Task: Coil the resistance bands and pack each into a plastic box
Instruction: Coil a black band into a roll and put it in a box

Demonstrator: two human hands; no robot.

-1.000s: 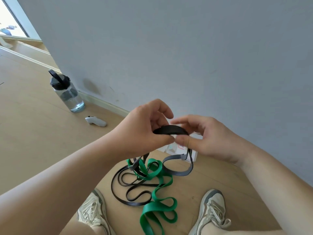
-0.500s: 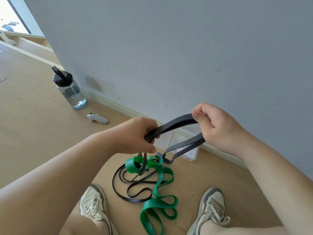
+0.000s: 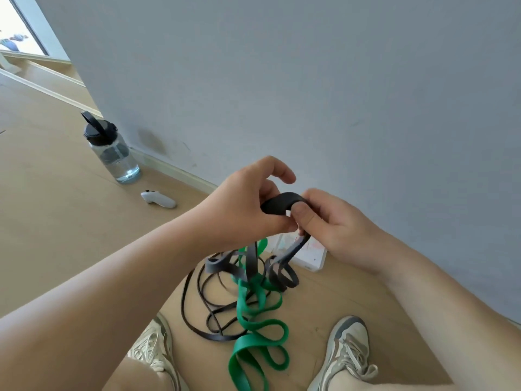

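Note:
Both hands meet in front of me above the floor. My left hand [image 3: 248, 204] pinches a small coil of the dark grey resistance band [image 3: 282, 204], and my right hand [image 3: 332, 227] grips the same coil from the right, thumb pressed on it. The rest of that band hangs down to a tangle on the floor. A green band [image 3: 259, 334] and a thin black band [image 3: 197, 314] lie looped there between my shoes. A clear plastic box [image 3: 313, 255] lies by the wall, partly hidden behind my right hand.
A water bottle [image 3: 112, 153] with a black lid stands by the wall at the left. A small white controller [image 3: 159, 199] lies on the wooden floor beside it. My two shoes [image 3: 346, 351] flank the bands. The grey wall rises close ahead.
Half a second ago my hands were apart with a stretch of grey band between them. They have come back together, and that stretch is now wound onto the coil.

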